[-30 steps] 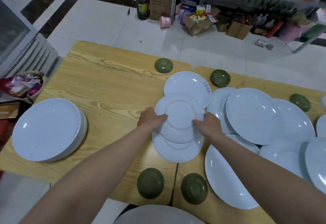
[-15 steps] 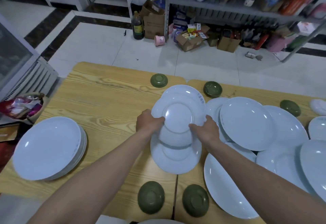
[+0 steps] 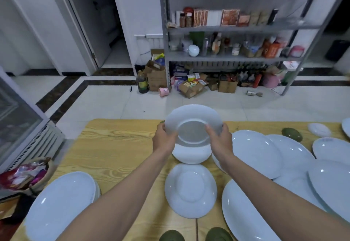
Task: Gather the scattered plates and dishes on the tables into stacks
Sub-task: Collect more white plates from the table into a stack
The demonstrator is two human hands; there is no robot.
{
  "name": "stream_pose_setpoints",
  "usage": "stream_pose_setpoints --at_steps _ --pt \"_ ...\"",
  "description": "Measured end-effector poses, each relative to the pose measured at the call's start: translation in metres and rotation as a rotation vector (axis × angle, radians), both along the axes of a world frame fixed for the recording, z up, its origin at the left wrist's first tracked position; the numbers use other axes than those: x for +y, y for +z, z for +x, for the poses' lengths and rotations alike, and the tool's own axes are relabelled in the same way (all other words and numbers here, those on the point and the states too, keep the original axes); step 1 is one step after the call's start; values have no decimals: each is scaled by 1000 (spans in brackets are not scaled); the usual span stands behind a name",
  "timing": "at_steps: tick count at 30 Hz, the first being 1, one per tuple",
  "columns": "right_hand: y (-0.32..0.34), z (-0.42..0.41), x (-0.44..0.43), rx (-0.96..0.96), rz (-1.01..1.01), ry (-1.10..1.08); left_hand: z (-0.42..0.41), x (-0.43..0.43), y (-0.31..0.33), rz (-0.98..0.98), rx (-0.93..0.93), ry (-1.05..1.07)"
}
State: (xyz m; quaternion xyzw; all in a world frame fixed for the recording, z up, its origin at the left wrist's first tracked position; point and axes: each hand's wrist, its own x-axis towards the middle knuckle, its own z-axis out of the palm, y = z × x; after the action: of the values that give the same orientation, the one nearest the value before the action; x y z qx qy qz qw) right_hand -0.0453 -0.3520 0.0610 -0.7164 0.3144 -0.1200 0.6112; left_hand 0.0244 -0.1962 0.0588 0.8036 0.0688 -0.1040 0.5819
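Plate (image 3: 193, 116) hangs between left hand (image 3: 164, 142) and right hand (image 3: 220, 143), fingers (image 3: 209, 130) curled round its rims; stack (image 3: 60, 204) lies nearer left hand.

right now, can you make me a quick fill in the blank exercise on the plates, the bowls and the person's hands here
1. The left hand and the right hand grip a round white plate by its rim, held ____ the yellow wooden table.
2. The stack of white plates stands on the person's ____ side.
3. The two upturned round bowls at the near table edge are dark ____.

Missing words: above; left; green.
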Motion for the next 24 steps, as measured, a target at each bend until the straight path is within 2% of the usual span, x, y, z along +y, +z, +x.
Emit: stream_pose_setpoints --at_steps 4,6,12,17,21,24 --pt "11 -4 -4 -48 99 -82 1 -7 6 -343 174 49" --pt "15 -7 -5 -65 147 -86 -2 -8 4 -445 227 61" --pt "2 -17 -12 -19 138 -78 -13 1 -6 -379 132 -29" --pt "-6 -28 -21 -5 416 -75 -13 7 -17 -262 53 -115" --pt "-11 -32 -24 -5 552 -138 -14 10 -22 -263 17 -168" --pt "-15 -30 -28 -36 578 -203 -10 14 -32 -69 -29 -250"
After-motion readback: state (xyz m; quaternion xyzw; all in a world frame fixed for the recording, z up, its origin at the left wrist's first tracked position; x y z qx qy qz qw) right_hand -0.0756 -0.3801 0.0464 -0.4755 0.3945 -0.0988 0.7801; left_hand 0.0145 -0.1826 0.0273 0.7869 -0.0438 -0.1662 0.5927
